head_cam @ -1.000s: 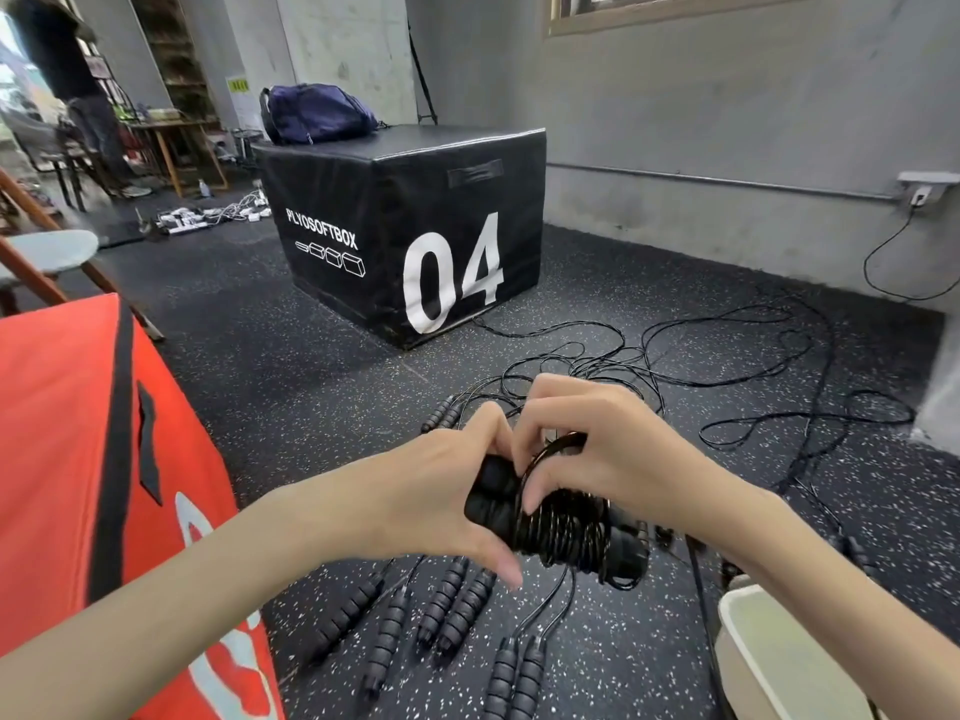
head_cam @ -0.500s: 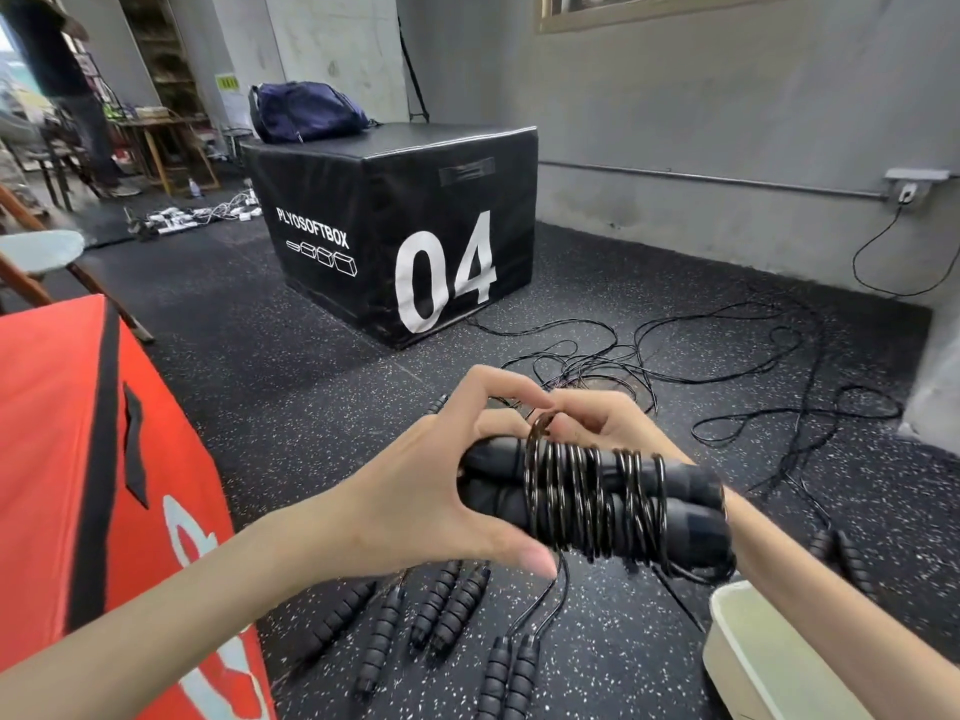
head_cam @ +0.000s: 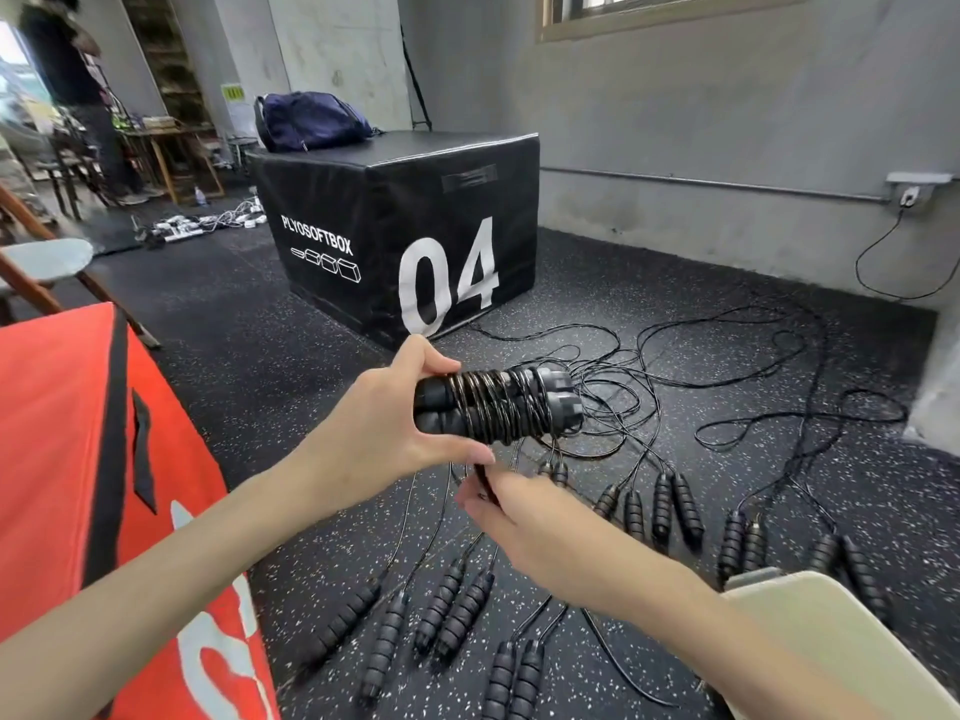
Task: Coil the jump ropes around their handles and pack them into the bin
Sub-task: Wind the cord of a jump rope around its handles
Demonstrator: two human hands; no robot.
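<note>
My left hand [head_cam: 387,433] grips one end of a pair of black jump rope handles [head_cam: 498,410], held side by side with black rope wound round them in many turns. Below it, my right hand [head_cam: 524,522] pinches the loose end of that rope [head_cam: 482,478]. Several more black foam handles [head_cam: 452,610] lie in pairs on the speckled floor beneath my arms, their ropes [head_cam: 675,366] trailing in a tangle toward the wall. The pale bin [head_cam: 831,631] shows its rim at the lower right corner, partly behind my right forearm.
An orange padded box [head_cam: 78,459] fills the left side. A black plyo box marked 04 [head_cam: 415,241] stands ahead with a blue bag [head_cam: 311,119] on top. A person [head_cam: 67,70] stands at the far left by tables. A cable hangs from a wall socket [head_cam: 909,194].
My right hand has come off the top of the coil and dropped below the handles, now pinching the rope's loose end. The wound handles have risen and turned slightly in my left hand.
</note>
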